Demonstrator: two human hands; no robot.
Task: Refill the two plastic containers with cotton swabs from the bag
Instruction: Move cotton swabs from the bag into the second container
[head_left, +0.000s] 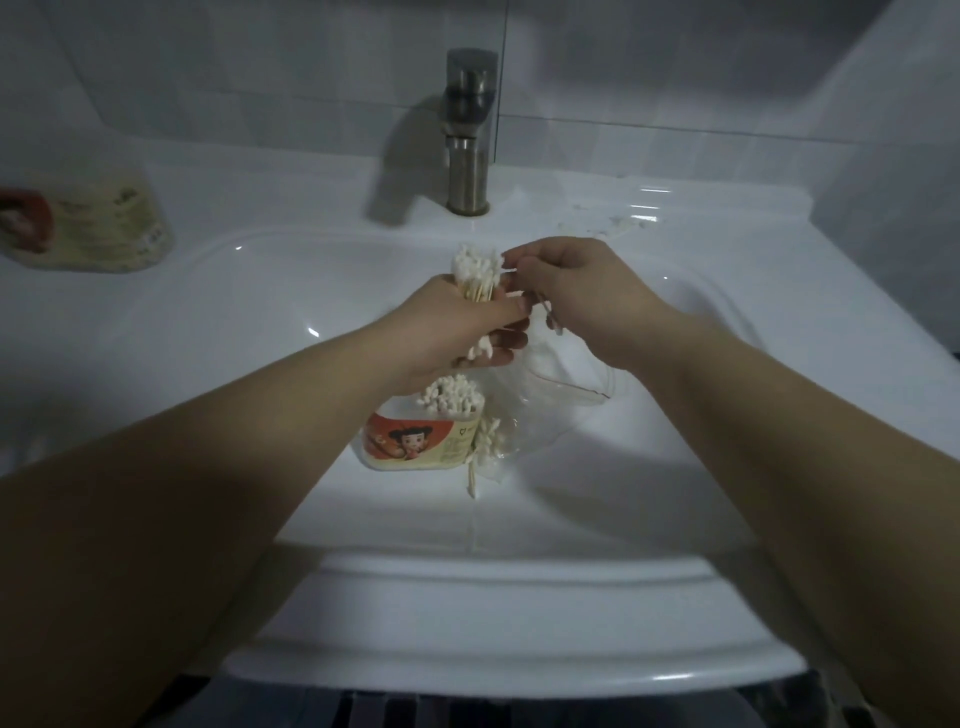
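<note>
White cotton swabs (475, 270) stand in a tight bundle in the left hand (457, 332), whose fingers are curled round the wooden stems, above the middle of the sink (260, 270). The right hand (576, 280), just right of it, pinches a swab or two at the bundle's top. Nearer, in the basin, one container (415, 447) stands packed with swabs. The clear bag (550, 400) slumps against its right side with a few swabs left inside. The second container (88, 228) rests on the bench at far left, too blurred to judge its fill. If the left grip loosens during a tug, stems could slide out and scatter into the basin, which may be damp. A low reach could also tip the standing container.
</note>
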